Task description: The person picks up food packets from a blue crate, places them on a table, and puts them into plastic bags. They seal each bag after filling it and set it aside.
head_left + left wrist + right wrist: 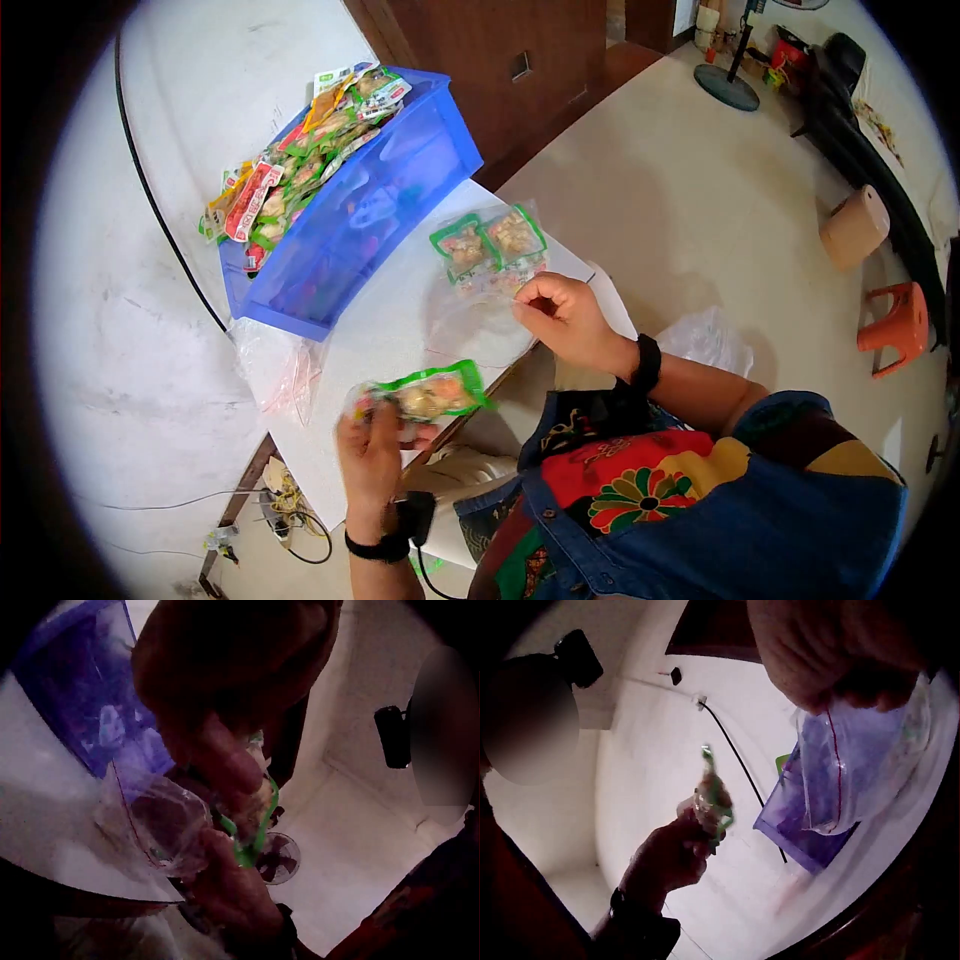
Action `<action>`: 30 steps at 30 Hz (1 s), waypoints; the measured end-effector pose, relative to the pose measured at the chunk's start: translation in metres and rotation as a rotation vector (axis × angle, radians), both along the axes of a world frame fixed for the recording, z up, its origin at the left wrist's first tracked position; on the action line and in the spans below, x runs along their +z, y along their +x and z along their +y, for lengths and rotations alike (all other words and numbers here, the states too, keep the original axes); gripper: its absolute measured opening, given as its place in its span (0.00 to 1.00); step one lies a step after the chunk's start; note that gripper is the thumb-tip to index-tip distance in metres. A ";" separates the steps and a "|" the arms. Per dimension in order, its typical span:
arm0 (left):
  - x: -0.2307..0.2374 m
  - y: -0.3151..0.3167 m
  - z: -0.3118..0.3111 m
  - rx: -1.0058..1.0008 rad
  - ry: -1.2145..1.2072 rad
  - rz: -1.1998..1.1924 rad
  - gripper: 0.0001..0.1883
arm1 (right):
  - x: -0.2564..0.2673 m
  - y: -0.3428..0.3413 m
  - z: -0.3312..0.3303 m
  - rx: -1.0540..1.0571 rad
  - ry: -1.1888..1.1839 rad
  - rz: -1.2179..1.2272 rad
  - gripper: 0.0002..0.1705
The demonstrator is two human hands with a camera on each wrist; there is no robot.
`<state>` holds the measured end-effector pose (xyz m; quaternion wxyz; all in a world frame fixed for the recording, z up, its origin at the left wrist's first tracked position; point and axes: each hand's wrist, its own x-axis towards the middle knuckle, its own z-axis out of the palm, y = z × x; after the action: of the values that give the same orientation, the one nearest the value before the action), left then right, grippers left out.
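Note:
My left hand (pixel 372 455) grips a clear snack packet (pixel 430 393) with green edges and pale, lumpy food inside. The same packet (pixel 712 799) shows in the right wrist view, held up in the left hand (pixel 667 855). My right hand (pixel 570 325) pinches the edge of a clear zip bag (pixel 470 312) over the white table. Inside that bag, at its far end, lie green-edged packets (pixel 465 250). A red zip line runs along the bag's mouth (pixel 837 765) in the right wrist view, just below the right hand's fingers (pixel 885 694).
A blue plastic bin (pixel 390 190), heaped with mixed snack packets (pixel 300 160), stands on the white table (pixel 385 310) against the wall. Thin clear plastic (pixel 285 370) hangs by the bin's near corner. An orange stool (pixel 900 325) and a fan (pixel 728 85) stand on the floor.

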<state>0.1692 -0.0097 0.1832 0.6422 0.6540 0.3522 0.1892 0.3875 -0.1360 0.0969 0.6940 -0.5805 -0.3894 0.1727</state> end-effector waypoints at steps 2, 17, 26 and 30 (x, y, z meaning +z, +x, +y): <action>0.007 0.023 -0.018 0.015 -0.197 0.067 0.06 | -0.002 0.001 0.000 0.013 0.016 0.051 0.03; -0.054 0.068 -0.019 -0.330 1.580 0.209 0.09 | 0.000 0.007 -0.007 -0.093 0.045 -0.047 0.02; -0.090 0.125 -0.007 -0.252 1.780 0.197 0.07 | 0.009 0.001 -0.004 -0.067 0.071 -0.299 0.03; -0.090 0.142 -0.001 -0.183 1.572 0.204 0.09 | 0.014 -0.002 -0.003 -0.068 0.034 -0.358 0.03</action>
<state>0.3111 -0.0108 0.0933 -0.0294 0.9559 0.1176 0.2677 0.3859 -0.1392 0.1109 0.6287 -0.6032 -0.4894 0.0365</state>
